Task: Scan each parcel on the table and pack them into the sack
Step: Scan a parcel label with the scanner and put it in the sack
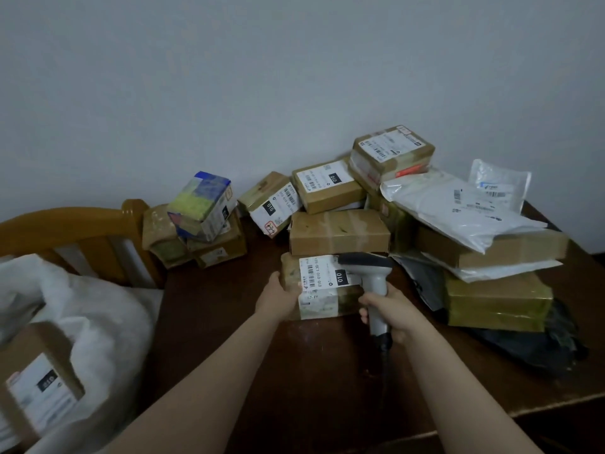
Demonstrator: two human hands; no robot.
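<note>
On the desk (262, 355), near its middle, we gripped a labelled parcel (322, 290) by its left end with the left hand (278, 296); the right hand (394, 314) had its fingers (364, 314) clenched round a scanner (373, 283) over the label (319, 273). More parcels (339, 232) lay behind, and the sack (98, 309) at left held one box (39, 381).

Parcel (322, 290) on the surface (262, 355), gripped at its left side by my left hand (278, 296). Scanner (373, 276) in my right hand (393, 309), head over the parcel. Heaped boxes (339, 232) beyond both hands. Mailers (458, 208) lie on the stack right of my right hand. Sack (108, 316) well left of my left hand, one carton (39, 385) in it.
</note>
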